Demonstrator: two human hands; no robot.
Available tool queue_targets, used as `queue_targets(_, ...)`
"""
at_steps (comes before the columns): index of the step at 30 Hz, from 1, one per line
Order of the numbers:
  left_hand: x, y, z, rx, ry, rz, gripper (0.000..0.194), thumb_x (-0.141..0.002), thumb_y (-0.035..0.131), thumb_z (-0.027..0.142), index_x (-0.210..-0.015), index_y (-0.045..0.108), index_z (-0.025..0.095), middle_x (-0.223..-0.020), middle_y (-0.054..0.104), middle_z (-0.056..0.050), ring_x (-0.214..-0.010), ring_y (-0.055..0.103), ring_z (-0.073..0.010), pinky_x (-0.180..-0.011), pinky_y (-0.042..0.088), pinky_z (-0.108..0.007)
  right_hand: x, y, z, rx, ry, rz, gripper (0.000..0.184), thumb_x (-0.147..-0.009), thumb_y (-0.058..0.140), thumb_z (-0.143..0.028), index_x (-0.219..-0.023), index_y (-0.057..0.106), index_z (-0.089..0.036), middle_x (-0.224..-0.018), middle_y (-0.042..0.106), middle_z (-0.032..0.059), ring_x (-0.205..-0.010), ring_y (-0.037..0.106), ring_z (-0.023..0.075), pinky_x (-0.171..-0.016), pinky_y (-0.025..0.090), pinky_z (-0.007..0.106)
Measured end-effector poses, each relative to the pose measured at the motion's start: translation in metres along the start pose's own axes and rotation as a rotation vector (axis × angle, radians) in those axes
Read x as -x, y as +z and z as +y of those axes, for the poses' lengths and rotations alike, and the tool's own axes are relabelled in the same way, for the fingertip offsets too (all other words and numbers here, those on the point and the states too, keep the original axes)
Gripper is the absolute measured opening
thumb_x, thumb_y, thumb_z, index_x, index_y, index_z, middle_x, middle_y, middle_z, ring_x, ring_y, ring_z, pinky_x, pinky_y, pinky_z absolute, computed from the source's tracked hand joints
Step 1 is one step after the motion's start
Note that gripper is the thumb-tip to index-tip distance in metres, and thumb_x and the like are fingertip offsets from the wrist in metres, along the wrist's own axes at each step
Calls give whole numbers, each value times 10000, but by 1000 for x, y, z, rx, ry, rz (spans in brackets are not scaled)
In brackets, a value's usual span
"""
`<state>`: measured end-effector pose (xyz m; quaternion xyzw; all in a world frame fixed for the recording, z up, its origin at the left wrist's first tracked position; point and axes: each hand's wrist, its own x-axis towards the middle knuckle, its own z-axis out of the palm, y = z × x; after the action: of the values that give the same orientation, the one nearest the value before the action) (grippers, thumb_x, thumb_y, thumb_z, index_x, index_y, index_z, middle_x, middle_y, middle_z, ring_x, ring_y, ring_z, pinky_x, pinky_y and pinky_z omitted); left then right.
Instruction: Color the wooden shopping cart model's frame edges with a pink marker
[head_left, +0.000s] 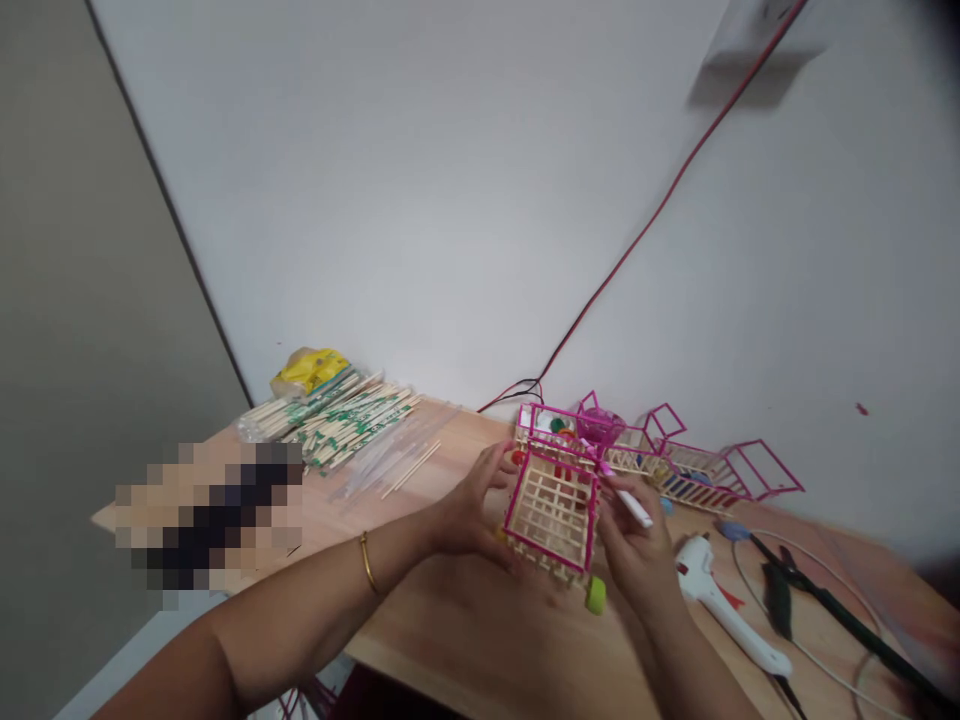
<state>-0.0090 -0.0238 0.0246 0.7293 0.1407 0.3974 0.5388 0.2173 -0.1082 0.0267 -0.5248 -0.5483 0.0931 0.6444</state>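
A small cart-like model of wooden sticks [550, 512] has a slatted bed and a pink-coloured rim. A yellow-green round cap [596, 595] sits at its near right corner, and a red cap [517, 457] at its far left. My left hand [469, 510] grips the model's left side, thumb near the front edge and fingers behind. In my right hand [637, 535] is a white marker pen [628, 500]; its pink tip meets the far right corner of the rim. That hand also rests against the model's right side, where some fingers are hidden.
Similar pink-edged stick models [701, 475] and a purple bowl-like piece [600, 425] stand along the wall. A white glue gun [731, 605] and dark pliers-like tool [825, 605] lie right. Bundled sticks [352, 420] and a yellow bag [309, 372] lie left.
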Motion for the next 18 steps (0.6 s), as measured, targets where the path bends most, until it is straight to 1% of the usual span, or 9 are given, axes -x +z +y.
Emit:
queue_targets(1,-1,1,1,86,-2,-68,1451,-274,985,425,-1517,259,237,-1519,345,-194,-1336,427,-365,-1104,394,-486,1,1,1,1,3,-20,306,-810,688,-443,-1011,585,-236,-1029,662,67,-914,693,183,-769,589,326)
queue_targets(3,-2,4,3,229,-8,-174,1414,-336,983,405,-1527,234,254,-1537,347,-193,-1411,370,-384,-1160,331,-523,3,4,5,8,13,-57,300,-824,677,-431,-1029,584,-233,-1037,663,71,-889,696,176,-746,590,314)
queue_targets(5,-3,8,3,284,-14,-204,1330,-381,982,367,-1507,282,259,-1513,404,-175,-1419,377,-378,-1181,304,-529,3,5,9,21,18,-86,293,-841,658,-419,-1055,581,-233,-1057,667,74,-891,697,174,-749,589,313)
queue_targets(7,-3,11,1,290,-32,-185,1266,-400,981,341,-1482,327,259,-1496,433,-153,-1415,388,-370,-1190,297,-528,2,4,12,38,13,-114,295,-850,647,-413,-1078,587,-236,-1077,672,74,-938,692,180,-795,585,329)
queue_targets(10,-3,13,-6,254,-42,-119,1279,-379,985,317,-1474,328,251,-1486,436,-150,-1405,397,-373,-1183,313,-538,-3,-3,14,84,5,-164,305,-856,644,-399,-1116,613,-241,-1113,680,79,-1024,671,193,-864,561,355)
queue_targets(12,-5,14,-10,195,-31,-67,1247,-387,982,296,-1460,349,225,-1468,447,-164,-1381,420,-378,-1168,339,-534,-7,-10,11,197,-15,-179,285,-889,601,-398,-1119,633,-234,-1117,690,88,-1041,660,201,-890,535,377)
queue_targets(14,-7,13,-12,114,-16,-9,1150,-420,971,286,-1421,410,200,-1431,481,-161,-1344,456,-371,-1158,359,-512,-11,-18,6,292,-47,-101,280,-932,530,-404,-1116,633,-221,-1081,706,88,-1040,655,211,-919,503,409)
queue_targets(16,-10,12,-12,48,6,55,1099,-423,968,285,-1390,454,194,-1389,518,-144,-1311,483,-361,-1145,377,-485,-12,-24,-1,302,-79,11,277,-954,496,-383,-1137,621,-216,-962,716,58,-937,666,192,-906,488,400)
queue_targets(18,-12,11,-9,17,32,81,1098,-416,970,282,-1387,465,198,-1368,538,-133,-1294,497,-358,-1132,395,-469,-11,-28,-6,359,-164,98,261,-946,510,-367,-1100,646,-205,-855,685,31,-824,648,175,-826,487,359)
